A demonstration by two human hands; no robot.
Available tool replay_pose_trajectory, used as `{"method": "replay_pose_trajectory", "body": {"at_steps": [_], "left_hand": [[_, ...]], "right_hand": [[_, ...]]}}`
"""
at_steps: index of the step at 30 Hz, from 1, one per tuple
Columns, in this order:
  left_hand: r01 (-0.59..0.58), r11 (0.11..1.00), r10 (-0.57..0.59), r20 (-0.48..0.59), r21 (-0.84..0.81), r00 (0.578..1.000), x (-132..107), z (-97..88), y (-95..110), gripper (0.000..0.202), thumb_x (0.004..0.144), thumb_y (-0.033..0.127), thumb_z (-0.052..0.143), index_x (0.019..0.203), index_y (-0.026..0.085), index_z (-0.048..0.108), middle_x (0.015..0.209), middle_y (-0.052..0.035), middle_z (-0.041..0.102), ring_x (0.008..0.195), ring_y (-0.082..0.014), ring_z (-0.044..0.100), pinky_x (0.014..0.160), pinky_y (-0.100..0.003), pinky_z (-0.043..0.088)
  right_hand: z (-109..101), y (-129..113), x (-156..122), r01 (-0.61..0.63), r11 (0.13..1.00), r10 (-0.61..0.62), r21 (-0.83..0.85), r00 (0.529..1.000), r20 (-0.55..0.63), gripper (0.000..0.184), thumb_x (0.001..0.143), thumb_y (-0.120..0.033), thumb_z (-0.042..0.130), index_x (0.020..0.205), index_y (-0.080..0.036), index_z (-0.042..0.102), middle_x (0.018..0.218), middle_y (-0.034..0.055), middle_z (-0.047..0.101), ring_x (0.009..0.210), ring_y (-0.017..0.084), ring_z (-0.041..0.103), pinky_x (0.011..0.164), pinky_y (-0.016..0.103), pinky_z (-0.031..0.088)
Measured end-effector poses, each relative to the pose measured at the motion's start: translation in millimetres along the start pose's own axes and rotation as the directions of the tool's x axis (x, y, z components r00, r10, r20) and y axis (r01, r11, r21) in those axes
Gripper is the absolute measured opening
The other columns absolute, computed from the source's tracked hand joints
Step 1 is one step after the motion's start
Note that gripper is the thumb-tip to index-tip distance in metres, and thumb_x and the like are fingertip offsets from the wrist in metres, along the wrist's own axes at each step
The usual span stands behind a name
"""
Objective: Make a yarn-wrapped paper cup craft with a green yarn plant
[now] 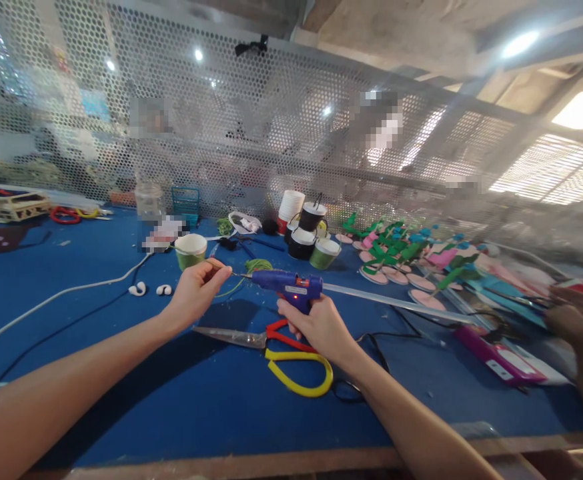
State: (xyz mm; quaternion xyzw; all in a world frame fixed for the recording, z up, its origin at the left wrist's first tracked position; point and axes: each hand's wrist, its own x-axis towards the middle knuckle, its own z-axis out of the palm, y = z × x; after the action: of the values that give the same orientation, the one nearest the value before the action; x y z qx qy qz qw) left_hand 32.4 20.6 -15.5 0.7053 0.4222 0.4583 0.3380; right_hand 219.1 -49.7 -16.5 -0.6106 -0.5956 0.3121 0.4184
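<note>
My right hand (321, 327) is wrapped round the handle of a blue hot glue gun (286, 283), whose small orange light is lit. A long clear glue stick (396, 300) sticks out of its back. Just ahead of the nozzle, my left hand (199, 287) is closed in a pinch; something thin shows at the fingertips, too small to name. Behind that hand stands a green paper cup (191, 250) with a white inside. Green cord (259, 266) lies coiled behind the gun. Under my right hand rest scissors (299, 370) with one red and one yellow handle, blades pointing left.
Black cups (303, 242), another green cup (325, 253) and a white cup stack (291, 205) stand at the back. Green paper plants on pink discs (374, 273) crowd the right. A purple power strip (499, 357) and a co-worker's hand (569, 323) are at far right. White earbuds (138, 289) lie left.
</note>
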Motion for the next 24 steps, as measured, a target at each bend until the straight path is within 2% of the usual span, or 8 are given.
{"method": "replay_pose_trajectory", "body": {"at_steps": [5, 10, 14, 17, 20, 24], "left_hand": [[0.104, 0.984, -0.1, 0.039, -0.145, 0.994, 1.2, 0.7, -3.2, 0.022, 0.072, 0.036, 0.051, 0.067, 0.015, 0.052, 0.05, 0.0063, 0.039, 0.044, -0.0055, 0.034, 0.041, -0.018, 0.025], [0.141, 0.964, -0.126, 0.077, -0.227, 0.989, 1.2, 0.3, -3.7, 0.023, 0.072, 0.037, 0.052, 0.067, 0.015, 0.05, 0.048, 0.0072, 0.038, 0.043, -0.0049, 0.032, 0.041, -0.018, 0.024], [0.15, 0.953, -0.141, 0.051, -0.263, 0.989, 4.3, -1.1, 0.7, 0.023, 0.071, 0.037, 0.053, 0.066, 0.015, 0.05, 0.046, 0.0077, 0.037, 0.042, -0.0046, 0.031, 0.04, -0.018, 0.023], [0.135, 0.949, -0.132, 0.027, -0.287, 0.991, 11.1, -2.8, 3.4, 0.023, 0.07, 0.037, 0.053, 0.065, 0.015, 0.049, 0.045, 0.0081, 0.036, 0.041, -0.0044, 0.03, 0.04, -0.018, 0.022], [0.109, 0.956, -0.104, 0.035, -0.273, 0.994, 20.0, -4.9, 7.9, 0.023, 0.07, 0.037, 0.054, 0.065, 0.015, 0.05, 0.045, 0.008, 0.037, 0.04, -0.0041, 0.031, 0.039, -0.018, 0.023], [0.091, 0.96, -0.084, 0.036, -0.267, 0.996, 30.4, -5.5, 20.8, 0.023, 0.067, 0.037, 0.056, 0.066, 0.015, 0.051, 0.045, 0.0078, 0.039, 0.04, -0.0043, 0.033, 0.04, -0.018, 0.024]], "right_hand": [[-0.3, -3.2, 0.1, -0.026, 1.0, 0.026, -0.006, 0.999, 0.038, 0.021, 0.069, -0.035, 0.05, 0.062, -0.015, 0.05, 0.04, -0.005, 0.044, 0.034, 0.007, 0.041, 0.037, 0.021, 0.038], [-2.6, -4.5, 1.2, -0.018, 1.0, 0.018, -0.006, 0.996, 0.083, 0.022, 0.07, -0.034, 0.049, 0.062, -0.014, 0.05, 0.04, -0.0052, 0.044, 0.035, 0.007, 0.042, 0.039, 0.02, 0.037], [-8.5, -5.3, 0.9, -0.046, 0.994, 0.024, 0.101, 0.979, 0.202, 0.021, 0.071, -0.034, 0.052, 0.069, -0.013, 0.051, 0.039, -0.0068, 0.043, 0.034, 0.005, 0.039, 0.038, 0.018, 0.034], [-15.6, -7.9, 0.9, -0.093, 0.981, 0.047, 0.172, 0.966, 0.253, 0.022, 0.069, -0.034, 0.055, 0.064, -0.014, 0.049, 0.039, -0.0073, 0.042, 0.033, 0.004, 0.036, 0.036, 0.018, 0.029], [-26.5, -11.5, 3.9, -0.075, 0.984, 0.04, 0.16, 0.977, 0.21, 0.026, 0.066, -0.036, 0.059, 0.058, -0.013, 0.05, 0.044, -0.0049, 0.046, 0.039, 0.006, 0.04, 0.04, 0.019, 0.032], [-47.1, -11.8, 16.1, 0.008, 0.992, -0.017, 0.126, 0.998, 0.066, 0.029, 0.065, -0.041, 0.06, 0.061, -0.012, 0.057, 0.057, -0.0002, 0.056, 0.053, 0.008, 0.049, 0.05, 0.019, 0.037]]}}
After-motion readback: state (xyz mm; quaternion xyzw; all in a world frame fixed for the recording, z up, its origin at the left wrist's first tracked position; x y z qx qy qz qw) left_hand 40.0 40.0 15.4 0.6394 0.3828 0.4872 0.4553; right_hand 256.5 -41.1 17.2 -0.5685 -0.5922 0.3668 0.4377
